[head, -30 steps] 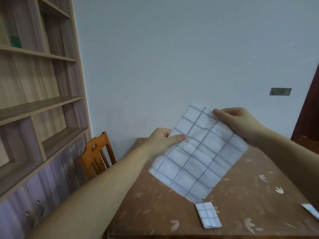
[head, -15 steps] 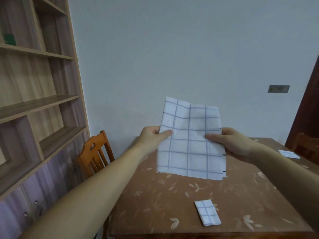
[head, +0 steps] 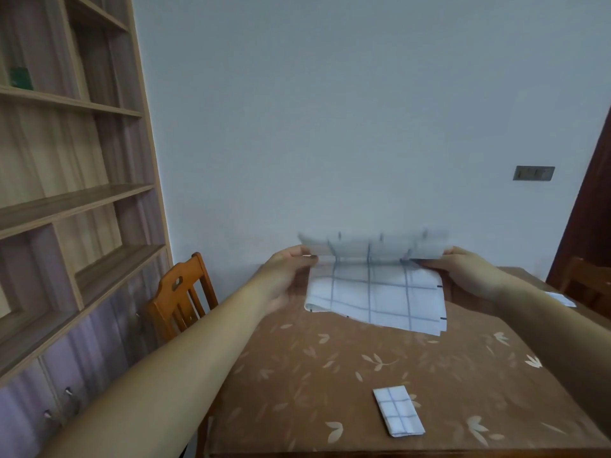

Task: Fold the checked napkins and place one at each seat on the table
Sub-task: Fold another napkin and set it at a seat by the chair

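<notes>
While the white cloth napkin with the blue check (head: 373, 292) hangs in the air above the far half of the brown tablecloth with the pale leaf print (head: 330, 375), it is supported at both ends: the left hand (head: 286, 276) pinches its edge at 9 o'clock and the right hand (head: 469, 274) pinches its edge at 3 o'clock, with the thumb and fingers of each closed on the fabric. The long axis of the napkin runs from 9 to 3 o'clock, directly between the two hands, so neither hand is nearer; each touches its own end. Above the grip line a strip stands toward 12 o'clock (it is blurred, and its exact lay cannot be read); below it the larger panel droops toward 6 o'clock, its lower hem near the tablecloth, contact not determinable. Judgement: a fold is in progress, and the next move depends on bringing the 12 o'clock strip over onto the 6 o'clock panel with both ends level, otherwise the checks will not align. A small folded checked napkin (head: 398, 410) lies flat near the table's near edge, at 6 o'clock from the held one and well apart from it; a second white piece (head: 560, 299), partly hidden, lies at the 3 o'clock edge beside the right forearm.
</notes>
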`<act>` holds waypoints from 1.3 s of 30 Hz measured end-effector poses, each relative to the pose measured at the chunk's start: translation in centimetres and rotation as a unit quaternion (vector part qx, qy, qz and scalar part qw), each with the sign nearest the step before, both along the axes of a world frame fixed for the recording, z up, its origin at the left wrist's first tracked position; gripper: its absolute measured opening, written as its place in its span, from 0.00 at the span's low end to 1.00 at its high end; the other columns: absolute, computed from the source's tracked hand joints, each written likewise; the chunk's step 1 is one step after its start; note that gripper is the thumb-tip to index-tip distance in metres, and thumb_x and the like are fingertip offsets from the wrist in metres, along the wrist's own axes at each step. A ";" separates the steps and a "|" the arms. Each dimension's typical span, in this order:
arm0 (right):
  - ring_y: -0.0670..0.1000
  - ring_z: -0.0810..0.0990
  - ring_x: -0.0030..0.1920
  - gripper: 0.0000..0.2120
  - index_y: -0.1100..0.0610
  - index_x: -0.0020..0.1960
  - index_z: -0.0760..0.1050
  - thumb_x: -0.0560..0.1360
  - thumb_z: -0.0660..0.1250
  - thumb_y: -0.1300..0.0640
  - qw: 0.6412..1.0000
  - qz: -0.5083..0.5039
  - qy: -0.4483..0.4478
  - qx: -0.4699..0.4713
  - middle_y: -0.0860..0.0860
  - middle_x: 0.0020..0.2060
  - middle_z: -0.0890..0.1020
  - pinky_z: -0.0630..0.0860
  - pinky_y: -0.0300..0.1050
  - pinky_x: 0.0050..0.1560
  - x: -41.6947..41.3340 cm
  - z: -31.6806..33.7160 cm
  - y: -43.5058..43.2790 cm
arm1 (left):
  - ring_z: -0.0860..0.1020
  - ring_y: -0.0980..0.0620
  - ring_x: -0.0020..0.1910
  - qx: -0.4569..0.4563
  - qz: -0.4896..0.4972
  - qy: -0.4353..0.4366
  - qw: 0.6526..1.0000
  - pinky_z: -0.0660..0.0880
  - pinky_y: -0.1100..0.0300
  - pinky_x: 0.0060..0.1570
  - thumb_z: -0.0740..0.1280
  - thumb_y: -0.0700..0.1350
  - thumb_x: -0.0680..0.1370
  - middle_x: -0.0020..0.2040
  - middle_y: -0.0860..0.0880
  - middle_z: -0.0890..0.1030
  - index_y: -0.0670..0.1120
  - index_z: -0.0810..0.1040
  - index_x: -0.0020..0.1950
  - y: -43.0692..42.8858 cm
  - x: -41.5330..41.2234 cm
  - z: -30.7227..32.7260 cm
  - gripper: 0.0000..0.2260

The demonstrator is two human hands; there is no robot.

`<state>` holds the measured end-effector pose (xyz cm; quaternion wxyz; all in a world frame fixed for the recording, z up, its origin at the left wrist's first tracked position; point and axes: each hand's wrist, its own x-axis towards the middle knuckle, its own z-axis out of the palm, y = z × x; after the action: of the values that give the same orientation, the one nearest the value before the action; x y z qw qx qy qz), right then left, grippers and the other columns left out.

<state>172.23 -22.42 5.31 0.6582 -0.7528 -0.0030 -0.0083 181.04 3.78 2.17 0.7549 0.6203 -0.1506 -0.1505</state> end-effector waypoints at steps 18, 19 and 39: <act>0.57 0.81 0.42 0.22 0.56 0.38 0.78 0.79 0.51 0.71 0.999 0.011 -0.045 -0.024 0.56 0.44 0.83 0.76 0.50 0.43 -0.6 0.3 -0.4 | 0.80 0.44 0.48 0.084 -0.027 0.023 0.996 0.76 0.53 0.47 0.65 0.51 0.80 0.48 0.43 0.83 0.43 0.83 0.54 -0.6 -0.8 0.5 0.14; 0.56 0.82 0.40 0.21 0.57 0.38 0.77 0.79 0.50 0.71 0.999 0.012 -0.042 -0.019 0.55 0.43 0.83 0.78 0.50 0.42 -0.7 0.3 -0.5 | 0.80 0.45 0.45 0.092 -0.036 0.016 0.995 0.77 0.54 0.46 0.64 0.49 0.80 0.46 0.44 0.83 0.43 0.82 0.54 -0.6 -0.8 0.3 0.12; 0.59 0.77 0.41 0.26 0.53 0.35 0.78 0.76 0.48 0.73 0.995 -0.023 -0.082 -0.048 0.55 0.38 0.82 0.76 0.42 0.30 -0.6 0.1 -1.1 | 0.80 0.52 0.34 0.144 -0.070 -0.033 0.986 0.76 0.62 0.29 0.67 0.49 0.79 0.43 0.48 0.82 0.45 0.80 0.58 -0.4 -1.9 0.4 0.12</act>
<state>171.62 -23.52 5.38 0.6182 -0.7804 -0.0400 -0.0849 179.16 3.37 2.54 0.6395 0.7153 -0.1955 -0.2028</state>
